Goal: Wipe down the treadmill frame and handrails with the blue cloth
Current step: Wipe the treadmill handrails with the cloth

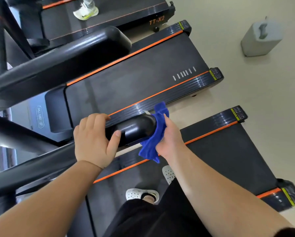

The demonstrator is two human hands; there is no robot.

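Note:
A thick black handrail (136, 129) runs from the lower left to a rounded end at mid-frame. My left hand (93, 141) grips the rail just short of that end, fingers curled over the top and thumb on the near side. My right hand (170, 139) holds the blue cloth (156, 134) bunched against the rail's rounded tip, with cloth ends sticking out above and below the hand. I stand on a black treadmill deck (220, 156) with orange side stripes.
A second treadmill (134, 71) lies parallel beyond the rail, and a third (119, 12) further off has another person's shoe (86, 11) on it. Another black handrail (61, 57) crosses the upper left. A grey canister (261, 38) stands on the pale floor at upper right.

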